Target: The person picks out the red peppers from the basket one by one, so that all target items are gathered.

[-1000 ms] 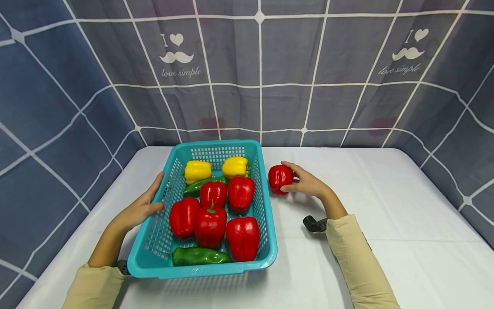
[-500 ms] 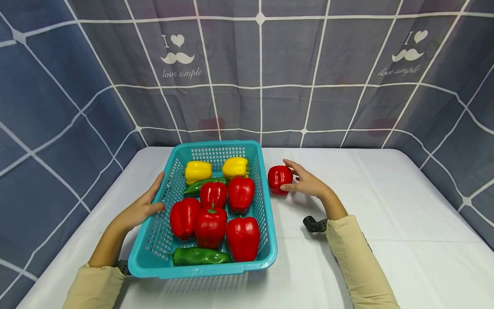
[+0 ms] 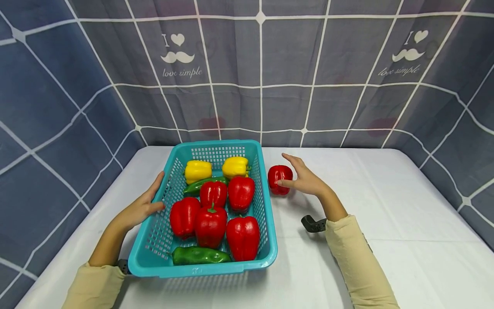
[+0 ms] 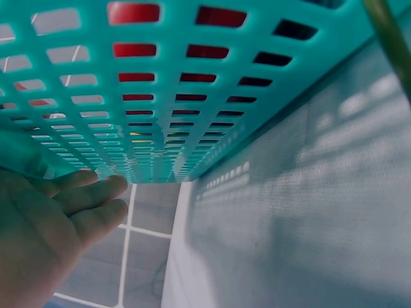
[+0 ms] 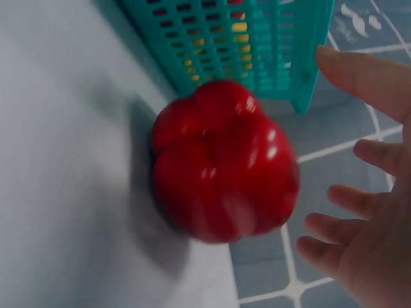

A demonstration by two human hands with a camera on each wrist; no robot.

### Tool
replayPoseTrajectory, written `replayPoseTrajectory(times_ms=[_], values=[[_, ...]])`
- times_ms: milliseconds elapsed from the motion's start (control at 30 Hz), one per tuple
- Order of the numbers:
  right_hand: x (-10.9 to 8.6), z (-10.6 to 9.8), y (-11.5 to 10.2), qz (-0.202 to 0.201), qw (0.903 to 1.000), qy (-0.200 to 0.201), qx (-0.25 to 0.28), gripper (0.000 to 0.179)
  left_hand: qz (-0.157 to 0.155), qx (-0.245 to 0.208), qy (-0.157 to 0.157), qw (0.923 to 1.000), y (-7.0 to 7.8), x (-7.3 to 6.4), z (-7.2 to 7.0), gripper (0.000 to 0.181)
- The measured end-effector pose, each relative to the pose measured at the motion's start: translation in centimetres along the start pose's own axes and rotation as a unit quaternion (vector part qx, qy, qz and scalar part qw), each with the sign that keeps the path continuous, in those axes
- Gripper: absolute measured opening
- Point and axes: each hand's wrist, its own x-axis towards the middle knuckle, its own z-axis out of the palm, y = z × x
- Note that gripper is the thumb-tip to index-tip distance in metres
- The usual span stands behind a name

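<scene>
My left hand [image 3: 135, 210] grips the left rim of a turquoise plastic basket [image 3: 272, 231], thumb over the edge. In the left wrist view, the left hand's fingers [image 4: 96, 192] lie along the outside of its perforated wall. To the right of the basket, a red bell pepper [image 3: 278, 172] rests on the white tabletop. My right hand [image 3: 308, 180] is spread beside that pepper, its thumb overlapping it in the head view. From the right wrist, a gap shows between the pepper [image 5: 225, 167] and the open right hand [image 5: 382, 212].
Inside the basket lie several red bell peppers [image 3: 211, 227], two yellow bell peppers [image 3: 197, 171] and two long green peppers [image 3: 200, 256]. A white cloth [image 3: 393, 193] covers the table. Grey checked curtain [image 3: 285, 107] hangs behind and on both sides.
My right hand's fingers have spread wider and drawn off the red bell pepper, which stays in place. The left hand and basket have barely moved.
</scene>
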Motion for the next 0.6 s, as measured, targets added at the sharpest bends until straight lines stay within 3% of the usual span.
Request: replayPoseTrajectory(times_ms=[300, 600], values=[[-0.5, 1.1, -3.9, -0.056, 0.9972, 0.049, -0.011, 0.085, -0.007, 0.005, 0.007, 0.9999, 0.2, -0.1, 0.0, 0.086], [-0.4, 3.4, -7.7, -0.131, 0.9911, 0.012, -0.021, 0.088, -0.011, 0.013, 0.007, 0.9998, 0.2, 0.1, 0.1, 0.087]])
